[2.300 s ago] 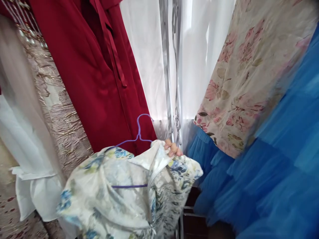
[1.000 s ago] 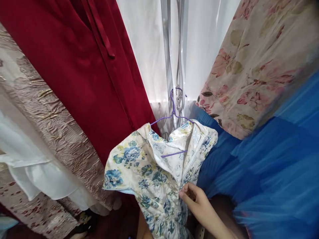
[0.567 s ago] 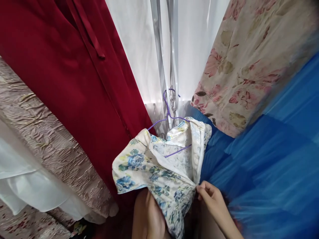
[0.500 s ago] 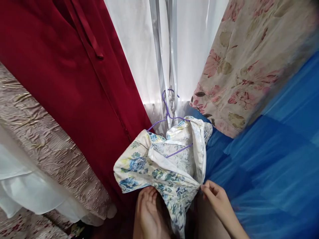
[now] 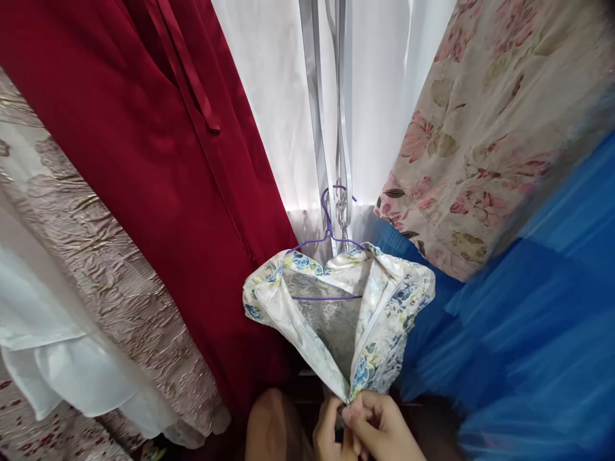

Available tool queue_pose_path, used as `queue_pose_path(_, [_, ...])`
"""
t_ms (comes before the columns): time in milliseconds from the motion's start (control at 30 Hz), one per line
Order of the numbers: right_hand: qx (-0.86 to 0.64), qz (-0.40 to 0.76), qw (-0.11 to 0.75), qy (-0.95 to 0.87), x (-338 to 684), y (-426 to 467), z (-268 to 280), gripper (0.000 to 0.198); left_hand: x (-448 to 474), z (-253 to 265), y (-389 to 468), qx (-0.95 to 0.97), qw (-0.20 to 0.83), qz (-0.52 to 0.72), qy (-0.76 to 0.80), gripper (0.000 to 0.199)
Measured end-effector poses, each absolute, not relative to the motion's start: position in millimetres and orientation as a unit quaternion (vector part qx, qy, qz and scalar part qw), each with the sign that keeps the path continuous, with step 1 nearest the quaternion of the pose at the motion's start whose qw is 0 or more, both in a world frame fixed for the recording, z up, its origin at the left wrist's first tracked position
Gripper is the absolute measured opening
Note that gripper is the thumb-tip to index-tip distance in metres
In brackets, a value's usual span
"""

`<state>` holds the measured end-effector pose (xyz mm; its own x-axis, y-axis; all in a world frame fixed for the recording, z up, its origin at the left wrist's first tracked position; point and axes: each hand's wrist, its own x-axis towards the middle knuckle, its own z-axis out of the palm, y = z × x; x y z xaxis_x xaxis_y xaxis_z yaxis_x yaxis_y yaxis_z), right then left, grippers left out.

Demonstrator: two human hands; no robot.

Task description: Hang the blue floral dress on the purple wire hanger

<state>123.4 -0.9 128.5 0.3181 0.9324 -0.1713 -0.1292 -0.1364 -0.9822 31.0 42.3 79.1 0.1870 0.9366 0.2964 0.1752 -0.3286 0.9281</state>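
Observation:
A cream short-sleeved garment with blue and yellow flowers point(image 5: 391, 320) hangs on a purple wire hanger point(image 5: 329, 234). Its neck opening is spread into a deep V that shows the pale lining and the hanger's lower bar. At the bottom point of that V, my right hand point(image 5: 384, 422) pinches the fabric edge between thumb and fingers. Close against it, my left hand point(image 5: 331, 432) is closed on the same spot from the left. The garment's lower part is hidden behind my hands, so I cannot tell whether it is a dress or a top.
The hanger's hook sits on hanging grey-white straps point(image 5: 317, 115) before a white cloth point(image 5: 259, 83). A dark red garment point(image 5: 158, 192) and a textured pink one point(image 5: 139, 307) hang left. A pink-flowered cloth point(image 5: 461, 160) and blue fabric point(image 5: 538, 320) hang right. A bare knee point(image 5: 273, 422) is below.
My left hand has left the underside of the sleeve and joined my right hand at the V's point. My right hand moved left and down, and the garment turned to face me squarely.

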Motion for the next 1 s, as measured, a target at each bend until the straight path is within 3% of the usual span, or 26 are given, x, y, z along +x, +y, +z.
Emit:
queue_pose_path(167, [-0.551, 0.525, 0.579, -0.294, 149.0, 11.4, 162.0, 0.050, 35.9, 84.9, 56.5, 0.729, 0.371, 0.473, 0.328, 0.030])
queue_pose_path(367, [-0.522, 0.423, 0.659, -0.339, 164.2, 45.8, 239.6, 0.045, 34.2, 101.3, 60.0, 0.815, 0.350, 0.354, 0.295, 0.013])
queue_pose_path(600, [-0.459, 0.363, 0.724, -0.364, 176.2, 94.3, 329.1, 0.036, 26.6, 93.0, 54.2, 0.845, 0.318, 0.301, 0.306, 0.012])
queue_pose_path(800, [-0.462, 0.342, 0.728, -0.375, 166.8, 91.6, 310.7, 0.031, 15.2, 80.4, 64.7, 0.811, 0.386, 0.332, 0.289, 0.008])
queue_pose_path(900, [-0.465, 0.340, 0.722, -0.384, 162.0, 80.2, 294.0, 0.027, 13.1, 125.1, 82.6, 0.760, 0.395, 0.422, 0.297, 0.015])
queue_pose_path(1000, [-0.468, 0.329, 0.717, -0.399, 161.2, 68.4, 293.4, 0.022, 14.9, 196.4, 104.3, 0.723, 0.337, 0.520, 0.304, 0.017])
